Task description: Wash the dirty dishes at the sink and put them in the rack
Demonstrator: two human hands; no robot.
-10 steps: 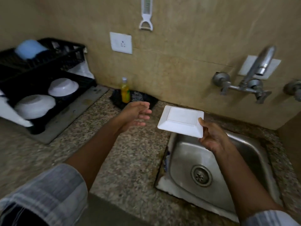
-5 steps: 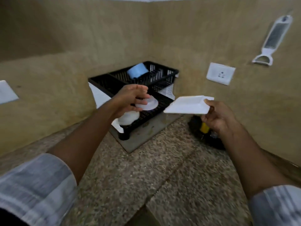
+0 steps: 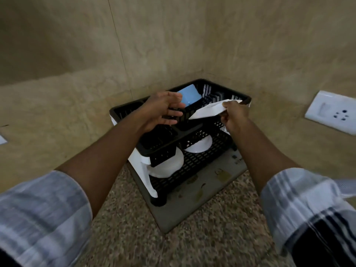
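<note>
My right hand (image 3: 234, 117) pinches the right edge of a white square plate (image 3: 209, 110) and holds it tilted over the upper tier of the black two-tier dish rack (image 3: 194, 157). To the plate's left, my left hand (image 3: 161, 110) hovers with fingers loosely spread, holding nothing and touching nothing that I can see. A light blue cup (image 3: 188, 95) lies in the rack's top tier behind my left hand. Two white bowls (image 3: 167, 166) (image 3: 200, 144) sit upside down on the lower tier.
The rack stands on a grey drain tray (image 3: 198, 201) in the corner of a speckled granite counter (image 3: 212, 243). Beige tiled walls close in behind and left. A white wall socket (image 3: 333, 112) is at the right.
The view swung left from the sink to the rack. My right hand carried the white plate over the rack's top tier; my left hand stayed empty beside it.
</note>
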